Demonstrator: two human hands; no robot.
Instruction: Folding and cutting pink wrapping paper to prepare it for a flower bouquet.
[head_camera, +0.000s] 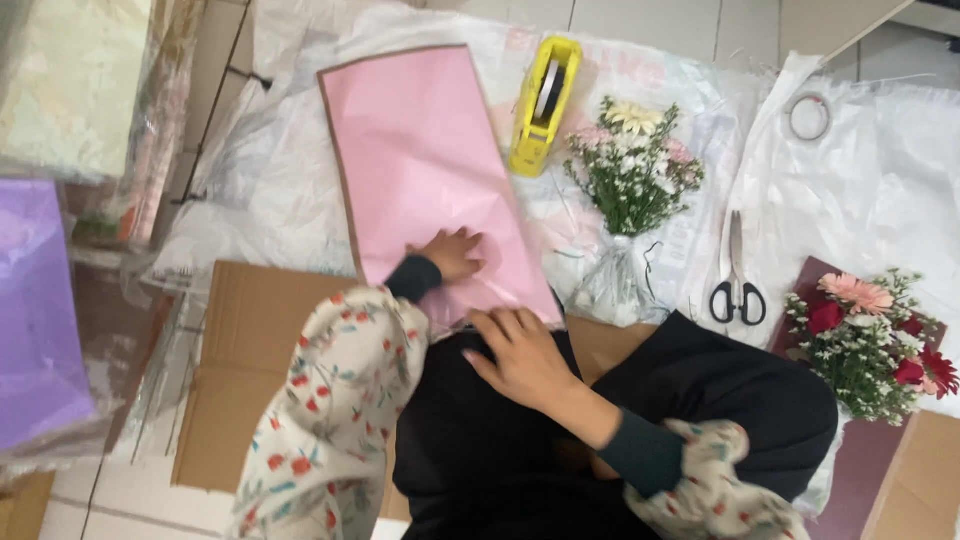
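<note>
Under both hands (452, 253), pink paper (425, 160)

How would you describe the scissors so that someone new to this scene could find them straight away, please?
Start at the large pink paper sheet under both hands, then look right past the small bouquet wrapped in clear film. The scissors lie on white plastic sheeting beyond it, blades pointing away. Their black handles set them apart from the flowers on either side.

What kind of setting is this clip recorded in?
Probably a florist's floor workspace. Both hands, left hand and right hand, press on pink wrapping paper; nearby lie a small bouquet, scissors and a yellow tape dispenser.
</note>
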